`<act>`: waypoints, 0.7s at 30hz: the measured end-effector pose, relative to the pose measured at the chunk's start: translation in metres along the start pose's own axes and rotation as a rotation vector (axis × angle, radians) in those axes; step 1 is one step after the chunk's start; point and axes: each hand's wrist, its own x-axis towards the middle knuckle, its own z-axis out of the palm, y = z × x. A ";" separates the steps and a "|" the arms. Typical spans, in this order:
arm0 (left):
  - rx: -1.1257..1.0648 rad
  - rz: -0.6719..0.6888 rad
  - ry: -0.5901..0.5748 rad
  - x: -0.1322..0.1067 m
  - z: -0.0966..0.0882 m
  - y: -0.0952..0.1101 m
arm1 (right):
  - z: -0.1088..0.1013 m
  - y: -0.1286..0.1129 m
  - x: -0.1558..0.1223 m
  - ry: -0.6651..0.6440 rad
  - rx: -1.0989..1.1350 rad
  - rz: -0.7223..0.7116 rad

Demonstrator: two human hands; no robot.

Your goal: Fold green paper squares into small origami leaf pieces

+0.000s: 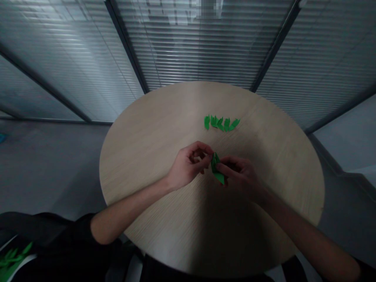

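Observation:
A folded piece of green paper (217,177) is held between my two hands above the middle of the round table. My right hand (239,172) grips its right side, thumb lying across the front. At its upper left edge, my left hand (195,160) pinches the paper with thumb and forefinger, the other fingers curled. Farther back on the table lies a row of several small folded green paper pieces (226,124), set close together.
The round light-wood table (141,156) fills the centre. Glass panels with blinds (199,51) rise behind its far edge. Several green pieces (14,258) sit at the lower left, beside my dark clothing. A small blue thing (2,138) is on the grey floor at far left.

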 end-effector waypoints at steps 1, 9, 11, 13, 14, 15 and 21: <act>-0.006 -0.001 -0.005 0.000 0.000 0.000 | 0.000 0.000 0.000 -0.003 0.002 0.004; -0.008 0.019 -0.013 -0.001 0.001 0.001 | -0.001 0.001 0.000 -0.011 -0.009 0.026; -0.008 0.020 -0.014 -0.002 0.001 0.002 | -0.001 0.002 0.000 -0.014 -0.012 0.029; -0.012 0.011 -0.021 -0.002 0.000 0.002 | -0.002 0.003 0.000 -0.015 -0.011 0.029; -0.014 0.005 -0.028 -0.002 0.000 0.002 | -0.002 0.003 0.000 -0.011 -0.008 0.026; -0.017 0.003 -0.036 -0.002 0.000 0.002 | -0.003 0.003 0.000 -0.008 -0.005 0.023; -0.070 -0.006 -0.122 -0.003 -0.002 0.002 | -0.003 0.002 -0.002 -0.034 -0.015 0.048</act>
